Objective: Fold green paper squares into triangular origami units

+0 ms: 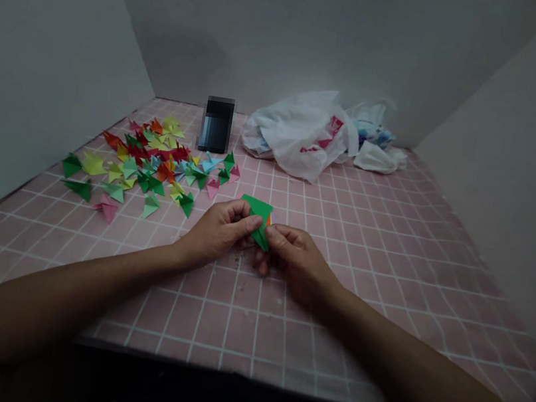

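Holding a folded green origami sheet (257, 207) over a pink gridded tablecloth (380, 258), clamped along its left side in the left hand (219, 229), thumb on top, and pinched at its right edge in the right hand (300, 259). Flanked on the left by scattered pointed origami pieces (165, 172) in many colors, and backed by a white plastic bag (291, 134) near a dark, pixelated object (216, 127).

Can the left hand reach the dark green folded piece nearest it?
Likely yes: nothing visible lies between the left hand and the dark green folded piece, though that hand is holding the green paper.
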A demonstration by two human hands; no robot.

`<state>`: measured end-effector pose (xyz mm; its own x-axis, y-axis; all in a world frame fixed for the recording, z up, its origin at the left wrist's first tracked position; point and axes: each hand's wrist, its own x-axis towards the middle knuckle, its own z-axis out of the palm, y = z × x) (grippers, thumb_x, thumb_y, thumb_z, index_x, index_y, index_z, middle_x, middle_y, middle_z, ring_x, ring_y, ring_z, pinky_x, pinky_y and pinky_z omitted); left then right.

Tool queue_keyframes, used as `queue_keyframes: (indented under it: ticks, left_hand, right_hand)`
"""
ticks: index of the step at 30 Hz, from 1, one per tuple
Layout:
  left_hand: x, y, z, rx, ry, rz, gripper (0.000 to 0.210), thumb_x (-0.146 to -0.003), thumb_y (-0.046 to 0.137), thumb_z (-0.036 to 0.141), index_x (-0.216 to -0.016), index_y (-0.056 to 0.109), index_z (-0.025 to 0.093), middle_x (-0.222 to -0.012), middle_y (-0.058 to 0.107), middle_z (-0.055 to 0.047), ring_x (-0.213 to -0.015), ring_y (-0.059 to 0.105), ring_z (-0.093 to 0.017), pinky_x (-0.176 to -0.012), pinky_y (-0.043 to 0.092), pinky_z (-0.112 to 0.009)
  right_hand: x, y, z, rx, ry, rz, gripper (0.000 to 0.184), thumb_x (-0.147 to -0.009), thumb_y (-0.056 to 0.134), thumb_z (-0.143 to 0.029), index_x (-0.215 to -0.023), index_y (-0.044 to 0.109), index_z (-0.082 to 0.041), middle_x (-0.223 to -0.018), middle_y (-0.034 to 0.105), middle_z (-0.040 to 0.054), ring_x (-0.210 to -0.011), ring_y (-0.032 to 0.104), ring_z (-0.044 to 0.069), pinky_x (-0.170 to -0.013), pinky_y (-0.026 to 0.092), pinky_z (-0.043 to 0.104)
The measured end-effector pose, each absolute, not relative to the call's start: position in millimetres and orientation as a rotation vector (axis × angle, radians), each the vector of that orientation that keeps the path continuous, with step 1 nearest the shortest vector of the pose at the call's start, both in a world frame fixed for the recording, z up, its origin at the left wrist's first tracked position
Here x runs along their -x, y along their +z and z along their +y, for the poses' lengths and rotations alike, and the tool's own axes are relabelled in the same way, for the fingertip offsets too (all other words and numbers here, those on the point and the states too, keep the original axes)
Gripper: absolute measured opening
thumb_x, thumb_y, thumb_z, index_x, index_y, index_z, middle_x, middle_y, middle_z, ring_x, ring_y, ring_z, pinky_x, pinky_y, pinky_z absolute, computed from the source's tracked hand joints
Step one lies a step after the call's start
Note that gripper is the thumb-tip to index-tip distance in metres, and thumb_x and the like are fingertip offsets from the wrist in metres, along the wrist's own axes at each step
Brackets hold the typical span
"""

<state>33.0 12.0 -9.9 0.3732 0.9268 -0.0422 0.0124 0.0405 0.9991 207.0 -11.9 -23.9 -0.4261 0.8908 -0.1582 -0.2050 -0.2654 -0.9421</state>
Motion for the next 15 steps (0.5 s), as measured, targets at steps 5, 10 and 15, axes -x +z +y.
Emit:
queue_keyframes:
  ticks: [5,10,15]
  left_hand:
    - [-32,-10,13,-1.298,0.915,0.955,0.029,-0.081,0.068,0.039,-0.071,0.053,0.018,-0.06,0.057,0.004,-0.051,0.049,-0.007,-0.052,0.039,-0.021]
    - [-29,-10,19,-1.205,0.918,0.945,0.028,-0.077,0.073,0.038,-0.072,0.055,0.017,-0.062,0.06,0.003,-0.052,0.052,-0.007,-0.053,0.042,-0.02]
    - [-25,-12,23,-1.211,0.837,0.946,0.027,-0.078,0.075,0.035,-0.074,0.057,0.016,-0.064,0.063,0.003,-0.052,0.056,-0.008,-0.054,0.045,-0.021]
  right_hand:
    - [-207,-23,-13,0.978,1.832,-1.101,0.034,-0.078,0.079,-0.044,-0.071,0.059,-0.018,-0.062,0.062,-0.0026,-0.049,0.054,0.008,-0.051,0.04,0.023]
    - [-211,-24,-5,0.968,1.68,-1.144,0.034,-0.078,0.078,-0.044,-0.072,0.056,-0.019,-0.064,0.061,-0.0037,-0.05,0.051,0.008,-0.052,0.039,0.023]
    - [-218,-23,4,1.016,1.455,-1.18,0.03,-0.08,0.074,-0.042,-0.072,0.057,-0.019,-0.062,0.06,-0.0038,-0.05,0.052,0.008,-0.053,0.04,0.024]
